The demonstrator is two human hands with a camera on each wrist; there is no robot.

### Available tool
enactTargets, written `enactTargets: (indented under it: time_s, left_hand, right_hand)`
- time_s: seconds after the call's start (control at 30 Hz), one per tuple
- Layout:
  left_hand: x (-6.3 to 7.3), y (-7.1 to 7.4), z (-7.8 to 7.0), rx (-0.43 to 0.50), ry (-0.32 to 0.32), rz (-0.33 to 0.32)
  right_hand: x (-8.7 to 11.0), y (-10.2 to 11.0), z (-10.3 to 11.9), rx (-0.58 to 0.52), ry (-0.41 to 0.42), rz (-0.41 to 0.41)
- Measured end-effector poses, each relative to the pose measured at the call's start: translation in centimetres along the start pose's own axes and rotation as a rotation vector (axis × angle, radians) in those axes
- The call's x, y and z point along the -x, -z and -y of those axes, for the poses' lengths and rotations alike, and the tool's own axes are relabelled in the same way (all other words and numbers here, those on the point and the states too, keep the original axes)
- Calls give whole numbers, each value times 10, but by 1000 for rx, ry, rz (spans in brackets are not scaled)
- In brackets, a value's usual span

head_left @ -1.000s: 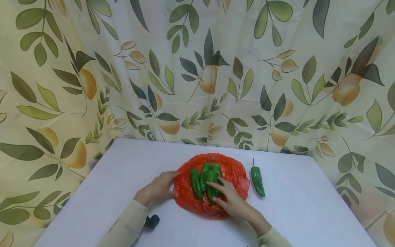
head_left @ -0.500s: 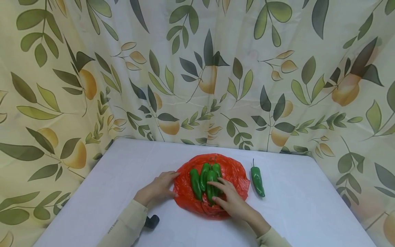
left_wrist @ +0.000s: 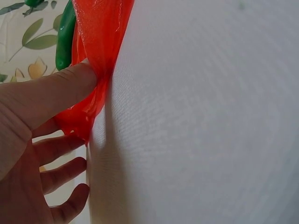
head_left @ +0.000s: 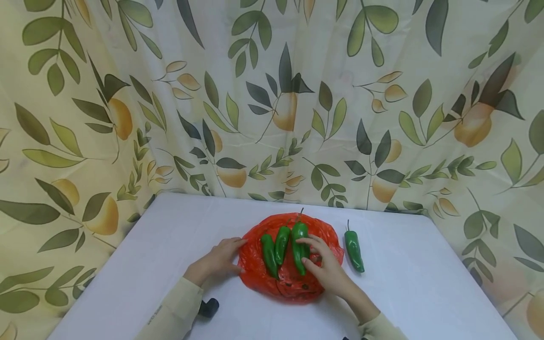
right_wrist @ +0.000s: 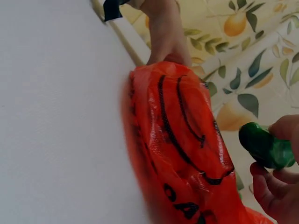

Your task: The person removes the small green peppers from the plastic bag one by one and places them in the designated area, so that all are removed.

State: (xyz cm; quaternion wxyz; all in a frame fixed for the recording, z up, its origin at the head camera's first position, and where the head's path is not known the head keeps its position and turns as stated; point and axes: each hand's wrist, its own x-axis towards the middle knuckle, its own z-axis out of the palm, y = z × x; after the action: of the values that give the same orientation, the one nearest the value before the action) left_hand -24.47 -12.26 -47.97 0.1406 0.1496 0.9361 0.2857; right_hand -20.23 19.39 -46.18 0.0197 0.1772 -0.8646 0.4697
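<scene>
Two hands [head_left: 218, 257] [head_left: 328, 268], one held pepper [head_left: 298, 251]

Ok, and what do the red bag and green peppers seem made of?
The red bag looks like thin, shiny plastic, judging by its wrinkles. The green peppers have a smooth, glossy skin with highlights: real vegetable or plastic, I can't tell.

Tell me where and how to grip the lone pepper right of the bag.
Probably pinch the lone pepper across mid-body, from above and the right: it lies lengthwise, stem away, slim across, with the bag close on its left.
</scene>
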Motion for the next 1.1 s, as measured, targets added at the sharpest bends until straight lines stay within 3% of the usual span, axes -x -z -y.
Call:
enactTargets:
  time_s: [0.37, 1.1]
  left_hand:
    - [1, 1, 0, -6, -1, 0]
    - [-1, 0, -1, -12, 6, 1]
  right_hand:
    - [-3, 18, 2, -13, 89, -61]
    - [1, 60, 13, -81, 30, -95]
